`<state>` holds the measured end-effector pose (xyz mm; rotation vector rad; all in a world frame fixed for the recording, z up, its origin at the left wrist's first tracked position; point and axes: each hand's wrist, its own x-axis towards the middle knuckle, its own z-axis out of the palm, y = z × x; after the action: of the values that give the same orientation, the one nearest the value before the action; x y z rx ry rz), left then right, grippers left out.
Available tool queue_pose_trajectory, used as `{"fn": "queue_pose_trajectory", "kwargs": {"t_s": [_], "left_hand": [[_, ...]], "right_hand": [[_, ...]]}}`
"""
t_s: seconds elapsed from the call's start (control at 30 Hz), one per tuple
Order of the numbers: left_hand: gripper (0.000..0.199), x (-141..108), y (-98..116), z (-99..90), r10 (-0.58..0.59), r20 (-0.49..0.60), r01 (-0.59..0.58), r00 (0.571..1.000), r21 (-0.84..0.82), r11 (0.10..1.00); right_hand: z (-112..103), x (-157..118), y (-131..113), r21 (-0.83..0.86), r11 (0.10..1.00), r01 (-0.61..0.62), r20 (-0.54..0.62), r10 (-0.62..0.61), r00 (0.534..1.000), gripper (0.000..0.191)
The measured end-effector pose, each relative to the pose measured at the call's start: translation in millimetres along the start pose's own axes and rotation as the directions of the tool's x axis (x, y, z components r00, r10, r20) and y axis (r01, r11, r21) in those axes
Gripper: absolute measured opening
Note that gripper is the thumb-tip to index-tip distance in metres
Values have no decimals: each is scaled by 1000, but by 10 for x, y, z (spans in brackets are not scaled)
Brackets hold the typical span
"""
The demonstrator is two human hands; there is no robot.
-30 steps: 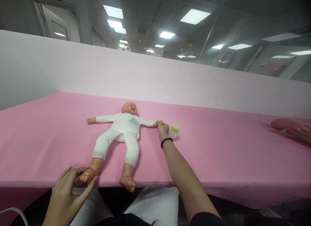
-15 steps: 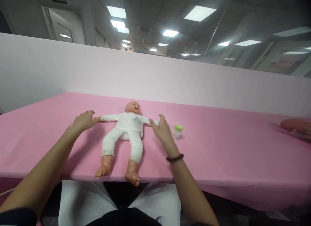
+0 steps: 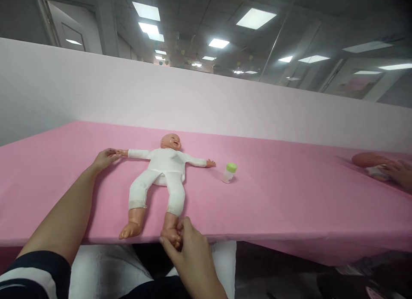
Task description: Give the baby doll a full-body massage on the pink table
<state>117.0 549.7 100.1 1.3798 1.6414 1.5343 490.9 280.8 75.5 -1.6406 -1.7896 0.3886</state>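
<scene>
A baby doll (image 3: 167, 161) in a white suit lies on its back on the pink table cover, arms spread and feet towards me. My left hand (image 3: 106, 158) is at the doll's outstretched hand on the left, fingers closed around its tips. Down at the front edge, my right hand (image 3: 191, 247) grips the doll's foot (image 3: 170, 234) on the right side, thumb on one side and fingers on the other. To the right of the doll stands a small clear bottle (image 3: 228, 175) with a green cap, touched by neither hand.
The pink-covered table (image 3: 283, 196) has its front edge just before my lap. A low white wall (image 3: 206, 101) runs along the back, with glass above it. At the far right, another person's hand (image 3: 401, 172) is on a second doll (image 3: 367, 159).
My right hand has moved from the doll's arm down to its foot and closed on it. My left hand stays at the doll's other hand. The co-worker's hand has come into view.
</scene>
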Motion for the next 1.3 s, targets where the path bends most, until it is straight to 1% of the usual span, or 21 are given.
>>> {"fn": "queue_pose_trajectory", "kwargs": {"t_s": [0.1, 0.17, 0.23, 0.3, 0.33, 0.4, 0.47, 0.53, 0.6, 0.67, 0.73, 0.83, 0.9, 0.93, 1.0, 1.03, 1.1, 1.17, 1.2, 1.27, 1.3], "left_hand": [[42, -78, 103, 118, -44, 19, 45, 999, -96, 994], [43, -83, 164, 212, -61, -5, 58, 998, -245, 968], [42, -63, 221, 321, -84, -45, 60, 995, -396, 916], [39, -48, 299, 447, -82, -99, 24, 992, -486, 874], [37, -54, 351, 515, -58, -129, -13, 990, -492, 871], [34, -106, 478, 659, 43, -182, -119, 982, -432, 894], [34, -212, 612, 802, 189, -208, -249, 960, -317, 915], [34, -347, 719, 927, 318, -186, -355, 930, -224, 908], [33, -480, 777, 1021, 433, -120, -448, 893, -160, 880], [32, -589, 790, 1079, 551, -41, -552, 834, -99, 828], [30, -667, 778, 1108, 652, 47, -651, 757, -34, 758], [26, -734, 757, 1119, 730, 197, -748, 655, 29, 663], [25, -752, 753, 1122, 742, 249, -772, 622, 40, 634], [25, -752, 752, 1124, 743, 247, -773, 622, 42, 633], [26, -734, 749, 1125, 731, 200, -750, 653, 36, 660], [28, -714, 744, 1124, 714, 162, -725, 682, 23, 688], [32, -644, 720, 1110, 638, 54, -638, 768, -23, 770], [34, -533, 663, 1076, 510, -82, -516, 856, -90, 852], [35, -463, 618, 1052, 434, -151, -453, 888, -136, 881], [36, -306, 494, 995, 262, -260, -327, 930, -252, 911], [34, -225, 417, 964, 165, -287, -256, 944, -316, 914]], "right_hand": [[-48, -52, -7, 63, 998, 10, -16, -9, 1000, 18], [-138, -86, -8, 141, 990, 26, -62, -18, 998, 17], [-254, -94, -9, 239, 970, 53, -140, -19, 990, 16], [-375, -58, -24, 333, 938, 93, -247, -8, 969, 21], [-432, -19, -39, 369, 922, 120, -301, -4, 954, 26], [-531, 104, -85, 407, 895, 182, -377, -17, 926, 31], [-600, 288, -143, 418, 877, 238, -388, -65, 919, 32], [-624, 517, -202, 432, 859, 274, -349, -121, 929, 33], [-598, 767, -255, 459, 841, 287, -295, -161, 942, 35], [-519, 1008, -294, 482, 827, 289, -243, -191, 951, 38], [-398, 1214, -316, 475, 831, 291, -207, -216, 954, 40], [-190, 1413, -317, 441, 845, 301, -208, -230, 951, 41], [-95, 1458, -307, 436, 848, 299, -226, -219, 949, 41], [-77, 1454, -303, 439, 847, 299, -235, -213, 948, 41], [-114, 1394, -300, 455, 837, 304, -247, -210, 946, 39], [-166, 1340, -300, 467, 829, 307, -248, -210, 946, 38], [-319, 1185, -297, 500, 814, 295, -237, -199, 951, 38], [-493, 986, -276, 527, 807, 267, -218, -175, 960, 38], [-570, 878, -255, 534, 808, 251, -206, -163, 965, 37], [-677, 664, -184, 540, 812, 219, -173, -148, 974, 36], [-700, 564, -134, 543, 815, 202, -152, -140, 978, 36]]}}
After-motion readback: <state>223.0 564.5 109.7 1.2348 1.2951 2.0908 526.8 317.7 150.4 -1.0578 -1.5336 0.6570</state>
